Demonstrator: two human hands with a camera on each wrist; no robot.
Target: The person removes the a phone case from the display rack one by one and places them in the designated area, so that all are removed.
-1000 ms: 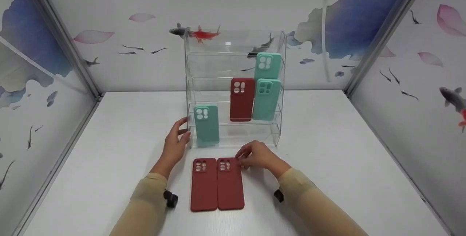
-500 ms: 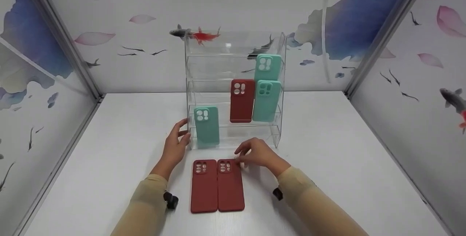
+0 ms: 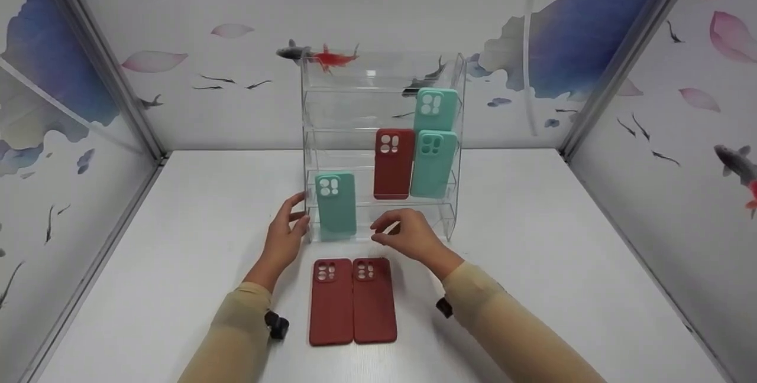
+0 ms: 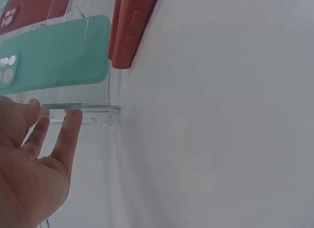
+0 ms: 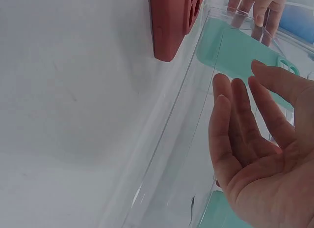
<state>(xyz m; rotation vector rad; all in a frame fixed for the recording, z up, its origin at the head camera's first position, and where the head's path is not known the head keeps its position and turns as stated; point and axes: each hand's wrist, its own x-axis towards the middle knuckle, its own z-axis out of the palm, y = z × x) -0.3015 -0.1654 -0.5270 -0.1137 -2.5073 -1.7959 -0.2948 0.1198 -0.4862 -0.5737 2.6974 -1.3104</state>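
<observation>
At the rack's left side, my left hand (image 3: 287, 232) rests its fingertips on the side panel of the clear acrylic display rack (image 3: 408, 217). The left wrist view shows its fingers (image 4: 67, 139) stretched against the panel's edge. My right hand (image 3: 412, 235) hovers before the lowest tier, thumb and fingers loosely bent with nothing between them. Two dark red phone cases lie side by side on the table: a left red phone case (image 3: 331, 312) and a right red phone case (image 3: 375, 312). A teal phone case (image 3: 336, 211) leans in the lowest tier at the left.
Higher up on the rack's right half stand a red phone case (image 3: 392, 173), a teal phone case (image 3: 434, 173) beside it, and an upper teal phone case (image 3: 436, 112). Behind the white table (image 3: 532, 265) rises a printed back wall (image 3: 366, 5) with fish and petals.
My right hand has left the top corner of the right red phone case and moved up and slightly left, toward the rack's lowest tier. The left hand stays at the side panel.
</observation>
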